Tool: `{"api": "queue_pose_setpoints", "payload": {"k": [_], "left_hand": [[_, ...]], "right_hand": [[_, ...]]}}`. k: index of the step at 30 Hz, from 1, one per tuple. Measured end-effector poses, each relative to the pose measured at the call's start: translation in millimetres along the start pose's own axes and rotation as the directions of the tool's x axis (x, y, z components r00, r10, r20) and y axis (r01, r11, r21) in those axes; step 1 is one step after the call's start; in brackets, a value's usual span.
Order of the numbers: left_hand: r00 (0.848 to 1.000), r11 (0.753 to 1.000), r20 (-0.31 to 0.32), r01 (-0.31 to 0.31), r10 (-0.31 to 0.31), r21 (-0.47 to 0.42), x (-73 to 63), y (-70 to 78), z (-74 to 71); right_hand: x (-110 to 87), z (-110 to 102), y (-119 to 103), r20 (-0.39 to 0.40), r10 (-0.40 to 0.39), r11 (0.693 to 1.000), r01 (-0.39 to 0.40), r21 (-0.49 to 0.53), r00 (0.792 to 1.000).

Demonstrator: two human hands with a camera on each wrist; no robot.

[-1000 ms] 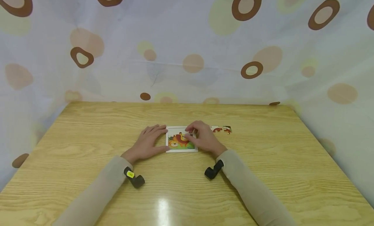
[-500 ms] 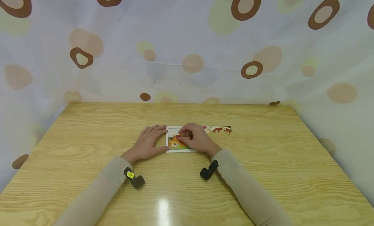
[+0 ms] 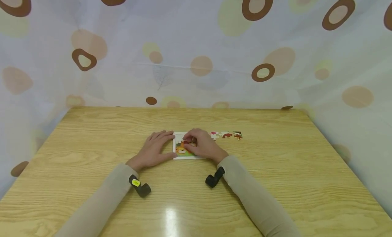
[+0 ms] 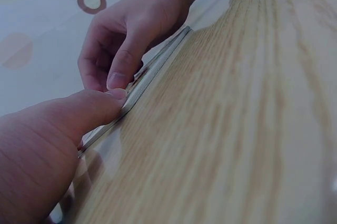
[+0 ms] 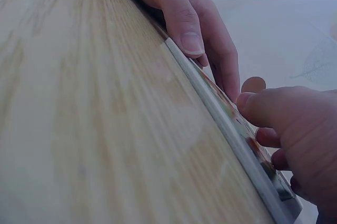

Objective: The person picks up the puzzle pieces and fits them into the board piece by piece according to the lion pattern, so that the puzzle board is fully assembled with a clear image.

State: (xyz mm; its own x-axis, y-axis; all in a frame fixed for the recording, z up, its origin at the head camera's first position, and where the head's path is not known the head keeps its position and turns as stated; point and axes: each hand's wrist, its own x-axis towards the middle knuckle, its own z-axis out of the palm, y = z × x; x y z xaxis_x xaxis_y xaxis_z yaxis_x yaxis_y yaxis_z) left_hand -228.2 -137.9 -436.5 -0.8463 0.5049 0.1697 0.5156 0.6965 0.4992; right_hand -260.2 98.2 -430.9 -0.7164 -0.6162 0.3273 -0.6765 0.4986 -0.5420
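On the desk (image 3: 183, 179), toward twelve o'clock, the puzzle frame (image 3: 187, 158) is best steadied from nine by the left hand (image 3: 154, 151), grip apart; whether anything is pinched by the right hand (image 3: 203, 145) cannot be told

table (image 3: 180, 189): wood-grained; glare (image 3: 170, 223) on near part; cloth (image 3: 183, 26): pale, brown-spotted, behind table

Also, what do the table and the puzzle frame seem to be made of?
The table looks like glossy wood or laminate: grain and bright reflection show. The puzzle frame seems smooth, perhaps painted board or plastic; its plain white edge leaves this open.
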Motion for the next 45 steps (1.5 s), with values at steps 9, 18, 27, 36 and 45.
{"api": "queue_pose_setpoints", "payload": {"k": [9, 18, 27, 36, 45], "left_hand": [[1.0, 1.0, -0.007, -0.005, 0.005, -0.006, 0.0, 0.4, -1.4], [1.0, 1.0, -0.002, -0.007, 0.007, -0.012, 0.6, -0.3, -0.3], [1.0, 1.0, -0.002, -0.006, 0.006, -0.013, -0.1, 0.7, -0.1], [1.0, 1.0, -0.006, -0.005, 0.005, -0.006, 0.5, 1.2, -1.1], [1.0, 1.0, 0.001, -0.004, 0.004, -0.008, 0.9, 0.6, -0.2]], "right_hand": [[4.3, 1, -1, 0.067, 0.041, 0.998, -0.037, -0.053, 0.997], [11.9, -4, -8, 0.218, 0.148, 0.988, -0.135, -0.073, 0.965], [18.7, -7, -8, 0.294, 0.219, 0.974, -0.224, -0.017, 0.93], [19.3, -8, -7, 0.299, 0.227, 0.968, -0.249, 0.034, 0.927], [12.3, -1, -1, 0.213, 0.196, 0.966, -0.225, 0.125, 0.957]]}}
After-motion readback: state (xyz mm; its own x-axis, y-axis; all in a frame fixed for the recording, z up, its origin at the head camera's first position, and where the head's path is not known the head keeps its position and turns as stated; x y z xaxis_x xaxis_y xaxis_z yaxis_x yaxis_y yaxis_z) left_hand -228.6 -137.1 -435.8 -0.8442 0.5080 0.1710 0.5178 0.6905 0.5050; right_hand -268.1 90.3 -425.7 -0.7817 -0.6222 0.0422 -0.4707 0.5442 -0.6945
